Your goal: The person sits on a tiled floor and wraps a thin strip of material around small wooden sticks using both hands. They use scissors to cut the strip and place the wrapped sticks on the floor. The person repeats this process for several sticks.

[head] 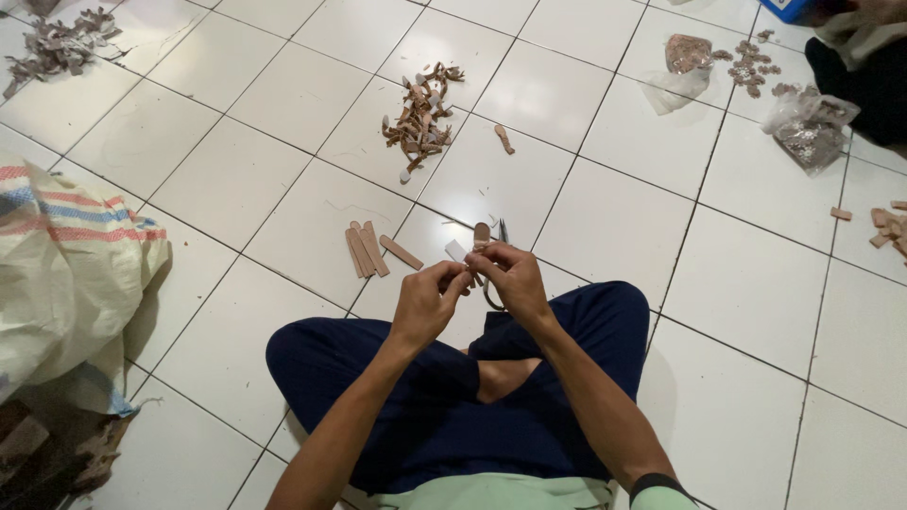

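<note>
Floor: white glazed tiles (614, 227) with dark grout lines, seen from above; a person sits cross-legged on it in dark blue trousers (425, 406).
Left hand (425, 302): closed, fingertips pinching one end of a small tan strip (463, 276) held above the knees.
Right hand (510, 279): closed, fingers gripping the same strip from the other side; the two hands touch.
Scissors (499, 264): lying on the floor just beyond the hands, mostly hidden by the right hand.
Flat strips (366, 251): several tan pieces laid side by side, near the left hand; one more strip (402, 253) lies just beside them.
Scrap heap (420, 118): tangled brown offcuts, well apart from the hands, with a single loose piece (504, 139) to its right.
Woven sack (66, 274): pale, with red and blue stripes, at the left edge.
Grey scraps (61, 42): top left corner.
Clear bags (808, 123): holding small brown pieces, top right, beside another person's dark clothing (864, 80).
Small blocks (888, 227): right edge, partly cut off.
</note>
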